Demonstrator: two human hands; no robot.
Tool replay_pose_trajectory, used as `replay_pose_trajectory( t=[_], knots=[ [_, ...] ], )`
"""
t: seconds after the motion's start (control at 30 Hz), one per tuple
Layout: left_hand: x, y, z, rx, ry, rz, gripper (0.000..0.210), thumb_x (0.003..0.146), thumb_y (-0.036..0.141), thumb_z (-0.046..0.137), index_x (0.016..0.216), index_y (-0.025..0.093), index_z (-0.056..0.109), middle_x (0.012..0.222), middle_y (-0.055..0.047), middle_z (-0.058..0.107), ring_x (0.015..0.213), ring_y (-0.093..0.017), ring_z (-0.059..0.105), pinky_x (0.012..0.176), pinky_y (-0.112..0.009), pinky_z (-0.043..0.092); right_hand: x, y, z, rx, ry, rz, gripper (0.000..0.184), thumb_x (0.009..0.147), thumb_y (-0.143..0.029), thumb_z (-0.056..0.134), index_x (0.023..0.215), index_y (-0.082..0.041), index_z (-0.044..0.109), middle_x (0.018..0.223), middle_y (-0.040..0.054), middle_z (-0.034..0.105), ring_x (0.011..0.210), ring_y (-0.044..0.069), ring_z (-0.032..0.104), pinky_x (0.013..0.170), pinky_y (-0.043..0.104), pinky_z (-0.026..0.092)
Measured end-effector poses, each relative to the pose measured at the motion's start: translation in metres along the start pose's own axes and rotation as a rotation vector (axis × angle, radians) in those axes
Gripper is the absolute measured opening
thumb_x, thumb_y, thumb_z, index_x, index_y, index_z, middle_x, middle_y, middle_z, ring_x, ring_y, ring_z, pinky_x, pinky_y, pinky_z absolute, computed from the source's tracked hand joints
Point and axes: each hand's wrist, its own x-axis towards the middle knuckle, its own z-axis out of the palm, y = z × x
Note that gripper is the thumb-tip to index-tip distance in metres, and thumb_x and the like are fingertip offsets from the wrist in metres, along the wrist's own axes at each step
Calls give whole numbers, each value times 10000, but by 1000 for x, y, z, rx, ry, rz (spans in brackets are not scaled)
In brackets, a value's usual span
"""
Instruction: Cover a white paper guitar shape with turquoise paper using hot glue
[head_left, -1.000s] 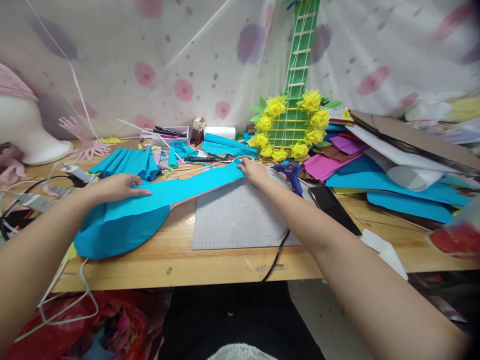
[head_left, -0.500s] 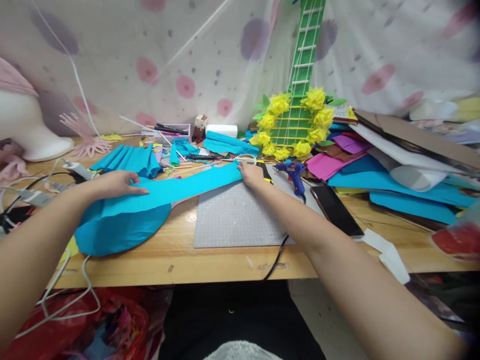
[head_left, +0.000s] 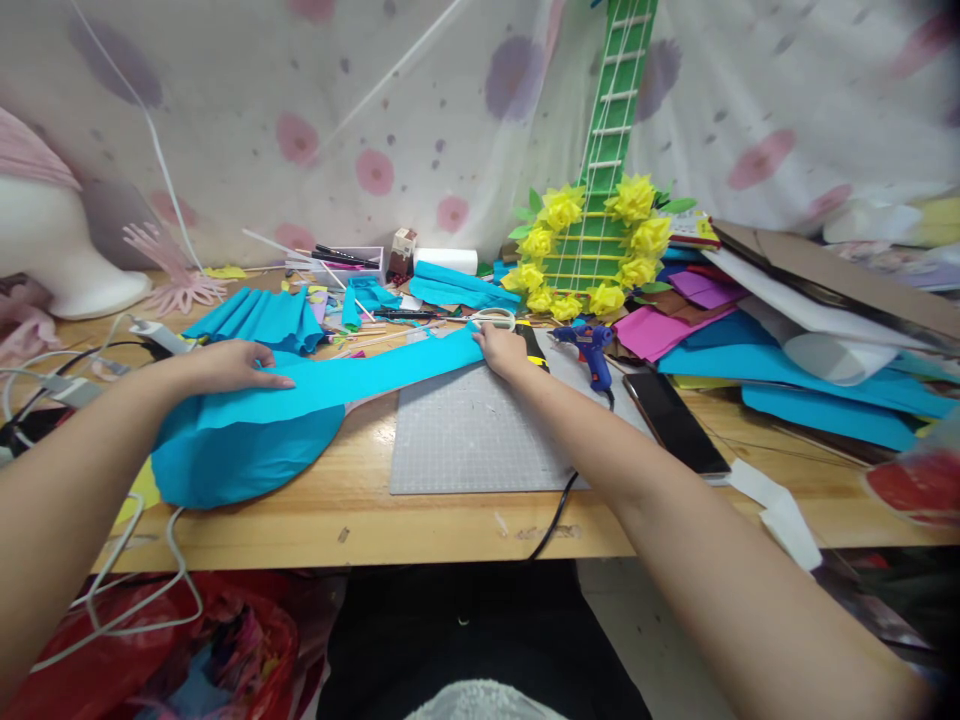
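One long blue crepe-paper strip (head_left: 375, 375); the right hand (head_left: 504, 352) pinches its end, the left hand (head_left: 229, 368) rests atop, fingers parted.

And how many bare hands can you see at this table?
2. The left hand touches the blue paper towards its left end; the right hand grips its right end. No other bare hand shows.

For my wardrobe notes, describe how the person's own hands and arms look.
The left hand and right hand are ungloved, with no ring, bracelet or watch visible. The left forearm and right forearm are bare, no sleeves in view. Nails are too small to judge.
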Motion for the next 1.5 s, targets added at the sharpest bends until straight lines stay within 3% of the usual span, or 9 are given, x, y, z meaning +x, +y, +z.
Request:
replay_pose_trajectory(
  t=[0.23, 0.5, 0.77, 0.93, 1.03, 1.17, 1.3, 1.5],
  knots=[
    [5, -4, 5, 14, 11, 12, 616, 561, 694, 524, 888, 179, 612, 971, -84, 677, 861, -249, 602, 669, -260, 407, 0, -2, 2, -21, -6, 5, 409, 962, -423, 299, 1217, -167, 491, 1064, 148, 670, 976, 257, 640, 755, 318, 447],
    [5, -1, 10, 50, 15, 10, 591, 572, 704, 516, 856, 197, 622, 872, -62, 692, 789, -242, 605, 620, -263, 395, 0, -5, 2, -14, -41, 41, 419, 964, -424, 287, 1247, -153, 436, 1058, 168, 671, 973, 254, 644, 764, 321, 449],
    [4, 4, 14, 79, 10, 31, 590, 602, 674, 535, 906, 176, 626, 972, -101, 688, 841, -258, 613, 670, -276, 404, -1, -7, 4, 7, -5, 84, 426, 954, -427, 325, 1288, -167, 378, 1054, 185, 665, 943, 257, 652, 758, 329, 449],
    [3, 6, 12, 115, 3, 43, 563, 639, 642, 513, 926, 169, 616, 965, -105, 683, 835, -253, 613, 648, -271, 391, -3, -3, 1, 118, 30, 102, 389, 965, -429, 272, 1231, -196, 436, 1100, 145, 648, 963, 249, 634, 749, 341, 457],
    [2, 9, 10, 128, -2, 33, 531, 651, 643, 509, 900, 186, 612, 917, -75, 687, 807, -236, 611, 628, -258, 382, -7, 1, -2, 184, 125, 97, 360, 968, -370, 269, 1178, -194, 503, 1157, 128, 619, 1030, 252, 593, 777, 353, 461],
    [4, 10, 9, 138, -14, 29, 545, 669, 647, 498, 936, 185, 607, 939, -66, 683, 826, -230, 610, 638, -257, 389, -11, 3, 2, 212, 287, -177, 356, 942, -262, 320, 1166, -162, 577, 1223, 130, 588, 1162, 249, 496, 924, 369, 421],
    [7, 10, 11, 167, -49, 42, 563, 683, 636, 492, 973, 165, 598, 986, -84, 671, 860, -235, 609, 657, -268, 396, -13, -3, 16, 216, 248, -530, 454, 949, -291, 291, 1288, -98, 523, 1324, 144, 536, 1260, 245, 441, 1070, 423, 320],
    [6, 6, 13, 152, -75, 30, 552, 687, 647, 467, 938, 171, 586, 992, -80, 660, 866, -235, 602, 675, -280, 395, -20, -15, 28, 125, 90, -609, 658, 950, -488, 255, 1428, -42, 331, 1485, 182, 309, 1395, 283, 248, 1141, 448, 179]
  ],
)
